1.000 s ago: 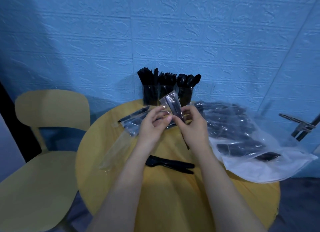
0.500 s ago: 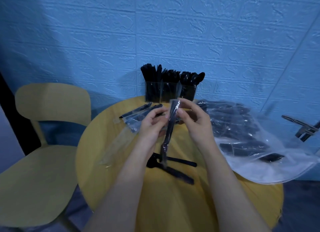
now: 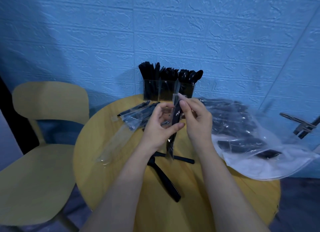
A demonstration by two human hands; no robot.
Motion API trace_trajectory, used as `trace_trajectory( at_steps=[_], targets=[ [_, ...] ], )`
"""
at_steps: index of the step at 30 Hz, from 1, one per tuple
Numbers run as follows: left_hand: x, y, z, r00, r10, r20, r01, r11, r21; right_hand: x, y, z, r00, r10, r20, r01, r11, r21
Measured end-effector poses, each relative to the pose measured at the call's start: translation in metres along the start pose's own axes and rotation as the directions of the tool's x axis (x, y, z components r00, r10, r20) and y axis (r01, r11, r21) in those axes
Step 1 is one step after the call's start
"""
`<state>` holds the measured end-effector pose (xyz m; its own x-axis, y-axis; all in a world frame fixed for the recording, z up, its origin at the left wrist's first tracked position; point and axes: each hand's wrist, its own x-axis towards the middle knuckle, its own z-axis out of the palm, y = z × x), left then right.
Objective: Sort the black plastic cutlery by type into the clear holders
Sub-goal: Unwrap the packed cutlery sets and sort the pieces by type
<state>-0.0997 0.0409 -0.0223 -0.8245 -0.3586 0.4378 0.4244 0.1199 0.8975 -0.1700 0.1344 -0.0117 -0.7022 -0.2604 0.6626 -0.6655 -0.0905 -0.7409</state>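
1. The left hand (image 3: pixel 158 128) curls its thumb and fingers round the middle of a black plastic utensil sealed in a thin clear sleeve (image 3: pixel 174 126), held upright above the round yellow table (image 3: pixel 110 138). The right hand (image 3: pixel 195 117) pinches the sleeve's top edge between thumb and fingertips; the person seems to be tearing the wrapper open.
2. Whether it is a knife, fork or spoon cannot be told: the wrap glares and the head is hidden.
3. Risk: the film looks slick and crinkly. A sudden tear could let the light, rigid utensil shoot out of the lower end and fall to the table or off it.
4. Risk: the three clear square holders (image 3: pixel 168 91) at the table's far edge are packed, left to right, with what look like knives, forks and spoons. A careless insertion could jostle the bundle or land in the wrong compartment.
5. Two unwrapped black utensils (image 3: pixel 164 178) lie crossed on the table beneath the hands, still unsorted.
6. Wrapped pieces (image 3: pixel 136 115) lie fanned to the left, just beside an empty clear sleeve (image 3: pixel 112 145).
7. A large floppy clear plastic bag of wrapped cutlery (image 3: pixel 242 128) sprawls over the table's right edge, and its overhang could slide off.
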Motion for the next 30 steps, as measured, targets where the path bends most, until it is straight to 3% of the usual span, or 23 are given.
trace_trajectory(
  at_steps=[4, 9, 14, 21, 26, 30],
  targets=[
    [-0.001, 0.002, -0.005, 1.000, -0.021, -0.017, 0.020, 0.998, -0.063, 0.002, 0.000, -0.002, 0.998, -0.022, -0.066, 0.023, 0.999, 0.024],
    [-0.003, 0.007, -0.010, 0.994, -0.106, -0.015, 0.104, 0.992, -0.078, 0.003, -0.001, -0.006, 0.985, 0.069, -0.161, -0.049, 0.991, 0.126],
    [-0.003, 0.009, -0.019, 0.984, -0.178, 0.000, 0.178, 0.984, -0.011, 0.004, 0.000, -0.007, 0.986, 0.119, -0.120, -0.106, 0.988, 0.115],
    [-0.004, 0.018, -0.032, 0.943, -0.283, 0.175, 0.244, 0.945, 0.216, 0.000, 0.006, -0.008, 0.990, 0.065, -0.122, -0.085, 0.983, -0.163],
    [-0.003, 0.033, -0.041, 0.926, -0.307, 0.221, 0.122, 0.795, 0.594, 0.003, -0.003, -0.019, 0.966, 0.259, -0.029, -0.260, 0.962, -0.078],
    [-0.010, 0.042, -0.047, 0.916, -0.336, 0.218, 0.063, 0.658, 0.750, 0.001, -0.013, -0.024, 0.954, 0.297, -0.049, -0.301, 0.949, -0.097]
  ],
)
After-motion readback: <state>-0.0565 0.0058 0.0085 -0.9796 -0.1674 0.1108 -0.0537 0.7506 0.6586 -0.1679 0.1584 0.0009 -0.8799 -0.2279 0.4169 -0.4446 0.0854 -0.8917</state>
